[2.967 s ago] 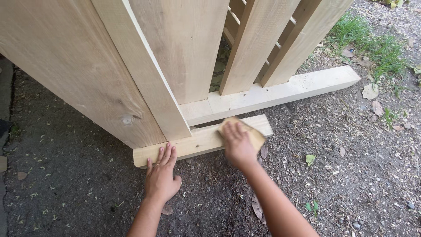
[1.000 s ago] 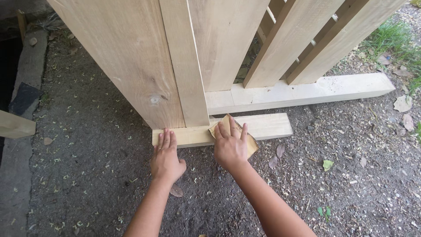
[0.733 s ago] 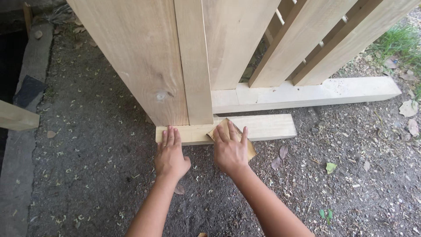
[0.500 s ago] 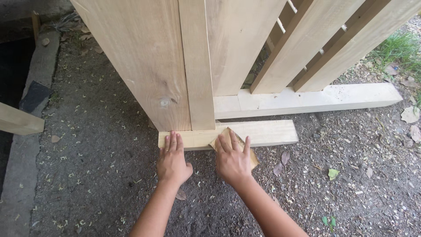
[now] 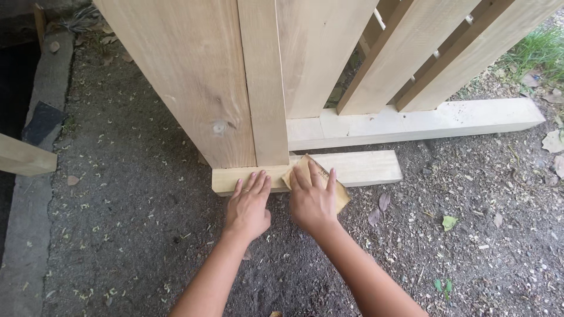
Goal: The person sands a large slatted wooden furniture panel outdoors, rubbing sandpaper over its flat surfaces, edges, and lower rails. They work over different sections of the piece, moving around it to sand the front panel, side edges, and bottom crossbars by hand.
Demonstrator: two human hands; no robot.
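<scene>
A: In the head view, what is held, and how?

B: A sheet of sandpaper is pressed flat under the right hand, fingers spread on top of it rather than curled round it. The left hand is laid open, fingers together, on the near face of the low wooden rail, with nothing gripped.

A: Where is the sandpaper placed?

B: On the rail's near edge, just right of the upright board that meets it. One corner is seen poking up past the fingertips, and the lower right corner hangs off the rail over the dirt ground.

A: Which way is the rail laid?

B: Its long axis runs left to right across the view, rising slightly to the right, parallel to the thicker beam behind it. The sandpaper is turned at an angle, one corner pointing up and to the left toward the upright.

A: What could go wrong?

B: Since the sheet is only pinned by flat fingers, it could be dragged loose or creased at the overhang. Knuckles could be knocked against the upright, and splinters could be picked up by the bare left palm. Grit from the ground could be caught under the paper.
</scene>
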